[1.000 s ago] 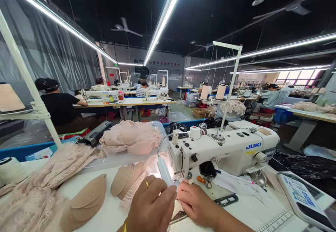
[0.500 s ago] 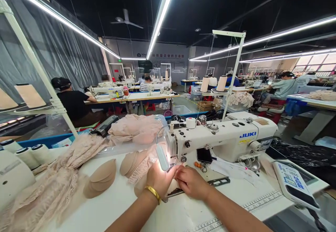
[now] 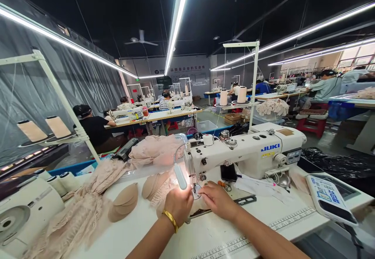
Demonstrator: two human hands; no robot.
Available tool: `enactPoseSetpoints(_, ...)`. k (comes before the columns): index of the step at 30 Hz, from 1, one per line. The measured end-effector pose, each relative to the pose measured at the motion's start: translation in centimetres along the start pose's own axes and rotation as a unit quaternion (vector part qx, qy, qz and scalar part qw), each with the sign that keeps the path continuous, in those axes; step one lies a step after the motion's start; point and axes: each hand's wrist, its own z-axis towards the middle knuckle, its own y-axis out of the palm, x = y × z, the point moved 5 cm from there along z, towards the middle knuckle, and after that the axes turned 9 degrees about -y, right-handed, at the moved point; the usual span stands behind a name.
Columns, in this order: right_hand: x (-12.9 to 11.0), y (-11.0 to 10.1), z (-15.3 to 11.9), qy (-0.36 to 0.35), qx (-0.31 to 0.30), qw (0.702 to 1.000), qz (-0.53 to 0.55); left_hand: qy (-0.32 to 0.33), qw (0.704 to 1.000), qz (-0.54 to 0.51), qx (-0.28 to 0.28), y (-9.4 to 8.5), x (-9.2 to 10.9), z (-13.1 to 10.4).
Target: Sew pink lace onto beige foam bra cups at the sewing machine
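Note:
My left hand [image 3: 179,202], with a gold bangle at the wrist, is closed just left of the presser foot [image 3: 196,190] of a white sewing machine [image 3: 240,149]. It grips a beige fabric piece [image 3: 160,211], largely hidden under the hand. On the other side of the foot, my right hand [image 3: 218,201] has its fingers curled, their tips close to the needle area. What those tips pinch is too small to make out. A lit lamp [image 3: 180,176] on a bent neck shines over the left hand.
Beige moulded cups [image 3: 124,202] and lacy fabric [image 3: 84,200] lie to the left. Behind them stands a clear bin of pink-beige fabric [image 3: 156,150]. A phone [image 3: 228,172], white cloth [image 3: 260,185] and control box [image 3: 331,198] lie right. Co-workers sit at machines beyond.
My hands have moved apart; before, their fingertips met in front of the needle. The presser foot now shows between them. The camera view has shifted slightly.

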Motion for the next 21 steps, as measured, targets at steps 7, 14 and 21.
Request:
enactPoseSetpoints(7,-3.1,1.4,-0.7,0.225,0.059,0.862,0.451,0.162,0.985,-0.017,-0.049,2.3,3.0,-6.3)
enactPoseSetpoints(14,-7.0,-0.2,-2.8,0.007,-0.138,0.958,0.25,0.298,0.945,-0.072,0.115,-3.2,3.7,-7.2)
enactPoseSetpoints(21,2.8,-1.8,1.0,0.225,-0.069,0.97,0.068,0.202,0.968,0.041,0.142,-3.0,1.4,-0.3)
